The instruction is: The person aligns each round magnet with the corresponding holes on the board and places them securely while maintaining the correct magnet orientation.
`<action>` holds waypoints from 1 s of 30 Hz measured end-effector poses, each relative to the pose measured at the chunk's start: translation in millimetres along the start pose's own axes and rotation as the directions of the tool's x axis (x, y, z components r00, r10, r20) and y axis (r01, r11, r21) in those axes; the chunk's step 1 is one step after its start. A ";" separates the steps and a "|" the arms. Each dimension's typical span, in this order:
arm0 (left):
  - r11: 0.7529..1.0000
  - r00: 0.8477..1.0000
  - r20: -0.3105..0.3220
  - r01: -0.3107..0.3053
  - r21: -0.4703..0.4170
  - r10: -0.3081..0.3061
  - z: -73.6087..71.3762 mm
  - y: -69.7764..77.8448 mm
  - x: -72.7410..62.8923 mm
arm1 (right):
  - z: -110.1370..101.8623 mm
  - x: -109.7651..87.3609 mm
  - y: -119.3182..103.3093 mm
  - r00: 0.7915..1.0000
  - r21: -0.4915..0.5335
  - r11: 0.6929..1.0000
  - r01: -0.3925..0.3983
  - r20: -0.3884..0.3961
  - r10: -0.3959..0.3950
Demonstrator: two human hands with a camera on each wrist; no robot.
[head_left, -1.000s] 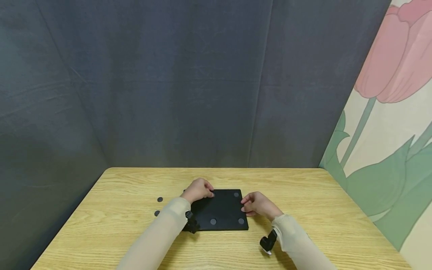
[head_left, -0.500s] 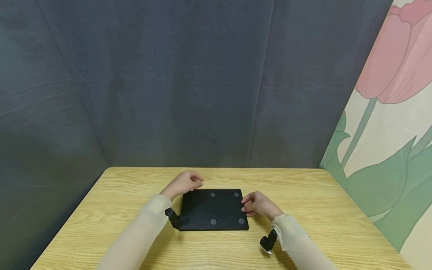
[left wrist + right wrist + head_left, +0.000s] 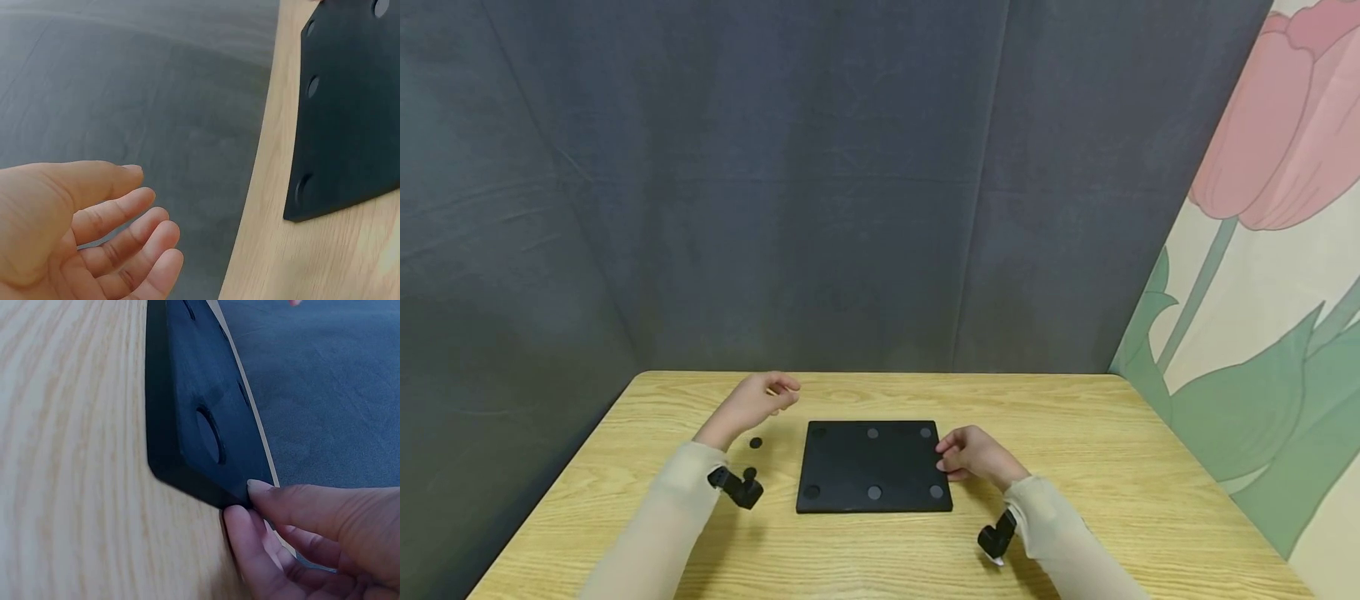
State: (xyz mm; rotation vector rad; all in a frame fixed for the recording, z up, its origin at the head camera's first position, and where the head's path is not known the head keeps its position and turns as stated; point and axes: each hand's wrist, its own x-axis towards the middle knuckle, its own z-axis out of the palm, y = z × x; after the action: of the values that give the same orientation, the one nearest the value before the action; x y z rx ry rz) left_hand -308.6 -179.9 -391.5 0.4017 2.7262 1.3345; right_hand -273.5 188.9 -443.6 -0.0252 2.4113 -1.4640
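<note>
A flat black board [image 3: 842,467] with round recesses lies on the table. Grey discs fill its middle and right recesses, such as this disc [image 3: 874,492]; the two left recesses look dark. My left hand [image 3: 752,404] hovers beyond and left of the board, fingers loosely bent; in the left wrist view nothing lies between thumb and fingers. Under that forearm's far side, a small black disc [image 3: 756,442] rests on the wood. My right hand [image 3: 977,457] pinches the board's right edge, thumb on the top corner and fingers along the side in the right wrist view.
A second dark disc [image 3: 749,472] shows right by the left wrist camera [image 3: 741,489]. The wooden table [image 3: 1075,433] ends at a dark grey curtain [image 3: 820,208] behind. A wall with painted tulips [image 3: 1262,250] stands at the right.
My left hand has let go of a disc at the board's upper middle recess and moved left off the board, uncovering its left part. My right hand has stayed at the board's edge.
</note>
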 end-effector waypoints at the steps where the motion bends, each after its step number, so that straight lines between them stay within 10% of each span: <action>1: 1.000 1.000 -0.007 0.003 0.001 -0.003 -2.7 -2.6 -1.6 | -0.2 0.1 0.2 1.000 -0.001 1.000 0.000 0.000 0.000; 30: 0.987 0.991 0.032 0.129 0.096 -0.133 -11.6 -55.3 -56.9 | 0.9 2.2 0.7 1.000 -0.008 1.000 -0.007 0.002 0.007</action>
State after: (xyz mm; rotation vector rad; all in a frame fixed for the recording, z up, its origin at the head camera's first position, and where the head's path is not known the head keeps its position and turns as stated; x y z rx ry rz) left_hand -266.9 -236.5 -430.2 0.2465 2.7374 1.1578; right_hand -275.3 188.1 -445.2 -0.0206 2.4128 -1.4510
